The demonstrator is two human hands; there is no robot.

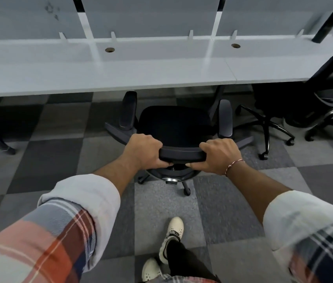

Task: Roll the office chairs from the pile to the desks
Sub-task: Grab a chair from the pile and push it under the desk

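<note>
Chair (pixel 173 123) in left grip (pixel 144 152), right grip (pixel 220 156)

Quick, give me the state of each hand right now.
Left hand: grips the top edge of the office chair backrest.
Right hand: grips the same edge.

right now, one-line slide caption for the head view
Left hand and right hand grip the backrest of a black office chair facing the white desk.

Grey checkered carpet floor (pixel 49 152) carries black office chair (pixel 173 123) on casters at the white desk (pixel 120 72) edge. Another chair (pixel 328 94) right, white shoes (pixel 172 237) behind.
</note>
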